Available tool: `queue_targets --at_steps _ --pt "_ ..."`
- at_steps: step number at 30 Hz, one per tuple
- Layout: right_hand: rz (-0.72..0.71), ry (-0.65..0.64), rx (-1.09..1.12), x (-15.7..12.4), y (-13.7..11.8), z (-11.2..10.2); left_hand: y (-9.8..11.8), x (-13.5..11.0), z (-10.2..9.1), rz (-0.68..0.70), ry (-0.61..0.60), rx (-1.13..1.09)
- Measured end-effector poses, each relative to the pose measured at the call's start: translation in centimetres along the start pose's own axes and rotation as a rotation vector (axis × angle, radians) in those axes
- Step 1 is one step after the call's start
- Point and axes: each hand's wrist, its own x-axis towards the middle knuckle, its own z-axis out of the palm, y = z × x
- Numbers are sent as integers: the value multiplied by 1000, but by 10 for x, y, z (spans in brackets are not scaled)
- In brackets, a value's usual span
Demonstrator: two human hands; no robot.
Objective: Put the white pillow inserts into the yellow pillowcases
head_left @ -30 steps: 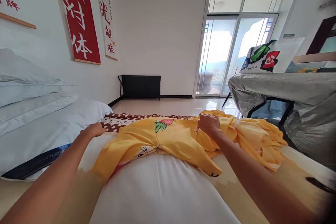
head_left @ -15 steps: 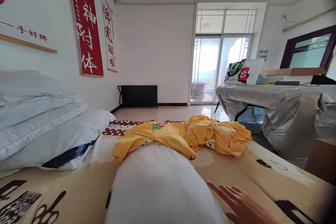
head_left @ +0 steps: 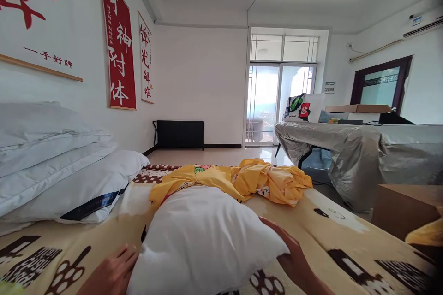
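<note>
A plump white pillow (head_left: 200,239) lies in front of me on the patterned bed cover. Its far end meets a yellow pillowcase (head_left: 207,178) printed with cartoon figures, which lies over that end. On the pillow's right side, my right hand (head_left: 289,249) has the near corner between its thumb and long outstretched fingers. My left hand (head_left: 116,267) is low at the pillow's left edge, fingers apart and pointing towards it. Some of its fingertips lie against the pillow's side. To the right of the pillowcase is a crumpled heap of matching yellow cloth (head_left: 273,182).
Several white pillows (head_left: 51,170) are stacked at the left by the wall. Beyond the bed's right side stand a table under silvery plastic (head_left: 346,147) and a brown cardboard box (head_left: 404,207). A black folded panel (head_left: 179,134) leans at the far wall.
The view has tilted up and shifted a little. My left hand has come into view at the pillow's left. My right hand has moved from the bed cover onto the pillow's right corner.
</note>
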Motion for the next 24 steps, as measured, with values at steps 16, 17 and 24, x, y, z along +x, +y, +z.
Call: queue_targets --at_steps 16,17,24 --pt "290 765 775 120 -26 50 -41 141 4 -1145 779 -678" --pt "266 734 787 117 -24 51 -38 133 6 -1182 771 -774" --pt "274 549 890 113 -26 47 -57 85 1 -858 544 -885"
